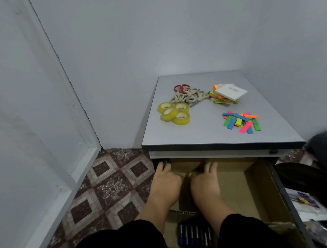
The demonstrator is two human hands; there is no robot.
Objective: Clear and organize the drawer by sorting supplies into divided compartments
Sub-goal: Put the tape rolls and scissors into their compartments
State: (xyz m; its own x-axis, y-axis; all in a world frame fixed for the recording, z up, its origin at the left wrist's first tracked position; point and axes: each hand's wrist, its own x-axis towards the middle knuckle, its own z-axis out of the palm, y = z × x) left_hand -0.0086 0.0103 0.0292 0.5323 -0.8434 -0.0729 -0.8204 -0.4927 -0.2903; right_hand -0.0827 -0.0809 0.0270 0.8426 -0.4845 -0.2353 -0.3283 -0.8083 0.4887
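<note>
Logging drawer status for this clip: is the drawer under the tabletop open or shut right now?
Open. The drawer is pulled out below the tabletop, its cardboard-lined interior exposed, with both hands reaching inside.

Four yellow-tinted rolls of clear tape (174, 112) were counted on the grey counter (202, 128). Scissors were piled together: one red-handled pair (181, 87) and several beige-handled pairs (188, 96), their number unclear. One white square pad (231, 91) was seen atop neon notes, and many coloured paper strips (241, 122).
</note>
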